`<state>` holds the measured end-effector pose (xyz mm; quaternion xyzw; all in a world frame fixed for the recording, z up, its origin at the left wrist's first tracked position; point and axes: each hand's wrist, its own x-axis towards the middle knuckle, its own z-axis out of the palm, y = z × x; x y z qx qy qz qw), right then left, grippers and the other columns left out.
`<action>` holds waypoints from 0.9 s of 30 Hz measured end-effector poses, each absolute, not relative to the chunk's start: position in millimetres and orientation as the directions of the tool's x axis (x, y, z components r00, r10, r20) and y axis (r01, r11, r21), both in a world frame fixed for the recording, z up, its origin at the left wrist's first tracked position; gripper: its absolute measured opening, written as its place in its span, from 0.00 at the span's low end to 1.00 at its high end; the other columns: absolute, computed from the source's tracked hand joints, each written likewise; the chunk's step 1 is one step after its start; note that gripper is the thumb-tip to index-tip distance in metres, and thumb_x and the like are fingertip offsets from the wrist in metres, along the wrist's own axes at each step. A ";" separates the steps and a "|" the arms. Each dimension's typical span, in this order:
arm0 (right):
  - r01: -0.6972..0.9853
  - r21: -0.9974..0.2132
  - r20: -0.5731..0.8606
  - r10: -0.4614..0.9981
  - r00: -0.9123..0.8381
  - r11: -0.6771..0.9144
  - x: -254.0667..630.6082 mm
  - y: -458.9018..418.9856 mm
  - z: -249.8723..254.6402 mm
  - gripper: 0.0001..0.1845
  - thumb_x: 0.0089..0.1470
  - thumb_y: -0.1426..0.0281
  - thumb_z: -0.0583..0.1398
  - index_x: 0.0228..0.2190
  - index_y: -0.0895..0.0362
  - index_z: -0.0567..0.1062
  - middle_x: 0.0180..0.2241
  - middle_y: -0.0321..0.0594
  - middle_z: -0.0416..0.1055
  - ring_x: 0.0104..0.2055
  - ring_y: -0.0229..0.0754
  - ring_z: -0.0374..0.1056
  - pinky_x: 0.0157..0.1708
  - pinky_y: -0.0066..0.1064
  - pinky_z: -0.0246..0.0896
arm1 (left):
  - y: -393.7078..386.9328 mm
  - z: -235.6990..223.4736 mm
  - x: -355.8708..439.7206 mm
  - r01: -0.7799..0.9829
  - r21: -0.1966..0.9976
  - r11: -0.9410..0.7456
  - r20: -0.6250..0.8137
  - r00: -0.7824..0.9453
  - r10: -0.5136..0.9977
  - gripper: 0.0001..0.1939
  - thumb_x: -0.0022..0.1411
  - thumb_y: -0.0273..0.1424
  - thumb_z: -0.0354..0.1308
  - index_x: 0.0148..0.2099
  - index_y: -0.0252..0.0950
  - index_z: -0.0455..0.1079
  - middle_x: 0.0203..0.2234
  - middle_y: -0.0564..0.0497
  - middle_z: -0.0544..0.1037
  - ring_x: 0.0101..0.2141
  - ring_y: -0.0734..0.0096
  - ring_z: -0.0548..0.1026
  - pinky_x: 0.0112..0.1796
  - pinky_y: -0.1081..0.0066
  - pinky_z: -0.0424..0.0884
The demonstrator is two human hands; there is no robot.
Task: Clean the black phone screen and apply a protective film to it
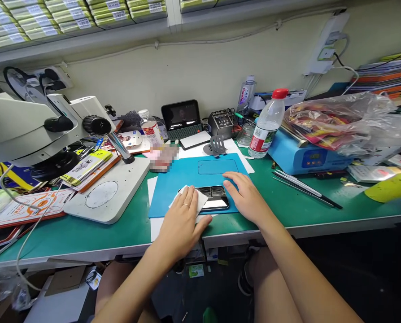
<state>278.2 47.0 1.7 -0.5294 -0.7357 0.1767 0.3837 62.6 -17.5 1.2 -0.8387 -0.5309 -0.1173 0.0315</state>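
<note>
1. Our left hand (pixel 180 220) lies flat, unclenched, on a thin white wipe (pixel 202 200) over the glossy black phone (pixel 218 197) on blue matting (pixel 178 175).
2. Our right hand (pixel 243 193), released, curves near it.
3. A clear plastic bag (pixel 372 119) holds red-yellow packaging (pixel 324 128).

The smartphone (pixel 218 203) shows a glossy, mirror-like, glass-looking face. The white wipe (pixel 202 200) appears matt, paper or cloth, indeterminate. Blue mat (pixel 173 168): smooth, matt, rubber-like. Green tabletop (pixel 288 202): smooth, low sheen. Microscope post (pixel 121 144): polished metal. Red-capped bottle (pixel 267 122): clear glossy plastic. Bag (pixel 368 114): crinkled, shiny plastic film.
</note>
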 end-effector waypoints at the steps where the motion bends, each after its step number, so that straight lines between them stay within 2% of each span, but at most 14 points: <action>1: 0.644 -0.663 0.383 0.912 -0.146 0.382 278.2 47.4 1.3 0.21 0.66 0.55 0.51 0.49 0.51 0.75 0.53 0.47 0.74 0.59 0.53 0.65 0.61 0.51 0.58 | -16.5 1.0 72.2 0.899 0.076 -0.431 0.234 0.404 0.884 0.40 0.73 0.51 0.42 0.69 0.19 0.55 0.68 0.30 0.56 0.69 0.45 0.54 0.65 0.50 0.58; 7: 0.646 -0.661 0.386 0.911 -0.142 0.381 280.9 49.6 -0.3 0.22 0.65 0.55 0.51 0.49 0.53 0.75 0.51 0.48 0.75 0.57 0.53 0.67 0.59 0.50 0.60 | -15.0 4.1 129.8 0.824 0.150 -0.547 0.248 0.504 0.827 0.46 0.70 0.56 0.40 0.70 0.18 0.53 0.68 0.31 0.56 0.69 0.46 0.53 0.66 0.53 0.54; 12: 0.648 -0.669 0.369 0.919 -0.136 0.364 278.7 47.5 1.9 0.22 0.65 0.55 0.51 0.50 0.53 0.75 0.53 0.48 0.74 0.58 0.54 0.66 0.59 0.50 0.60 | -24.3 3.1 78.9 0.843 0.147 -0.518 0.250 0.475 0.844 0.40 0.73 0.52 0.40 0.70 0.22 0.55 0.68 0.33 0.57 0.69 0.51 0.53 0.66 0.53 0.57; 15: 0.656 -0.665 0.366 0.921 -0.132 0.358 277.1 47.7 1.6 0.21 0.65 0.55 0.51 0.50 0.52 0.75 0.52 0.47 0.74 0.58 0.54 0.66 0.59 0.51 0.59 | -22.3 3.1 62.9 0.886 0.135 -0.445 0.244 0.405 0.881 0.38 0.74 0.50 0.39 0.69 0.23 0.55 0.68 0.33 0.57 0.69 0.49 0.54 0.64 0.50 0.58; 18: 0.651 -0.661 0.380 0.915 -0.137 0.373 277.9 49.6 -0.3 0.21 0.64 0.56 0.51 0.49 0.52 0.75 0.52 0.47 0.75 0.58 0.54 0.66 0.59 0.51 0.59 | -14.6 3.5 91.0 0.888 0.139 -0.438 0.234 0.400 0.886 0.42 0.72 0.54 0.40 0.68 0.19 0.56 0.67 0.30 0.58 0.68 0.45 0.54 0.65 0.51 0.57; 21: 0.643 -0.660 0.405 0.905 -0.132 0.389 280.2 50.9 -1.4 0.21 0.64 0.57 0.51 0.48 0.52 0.76 0.52 0.47 0.75 0.57 0.53 0.67 0.58 0.51 0.60 | -10.1 4.0 126.0 0.850 0.140 -0.509 0.250 0.467 0.848 0.46 0.70 0.57 0.41 0.69 0.18 0.54 0.67 0.29 0.58 0.69 0.44 0.54 0.66 0.52 0.55; 27: 0.635 -0.677 0.377 0.916 -0.135 0.372 280.0 48.7 1.1 0.21 0.65 0.57 0.50 0.49 0.53 0.75 0.52 0.47 0.74 0.57 0.53 0.67 0.59 0.49 0.60 | -16.5 2.4 91.8 0.861 0.118 -0.494 0.251 0.455 0.854 0.39 0.73 0.52 0.40 0.69 0.21 0.55 0.68 0.33 0.57 0.69 0.49 0.53 0.66 0.54 0.56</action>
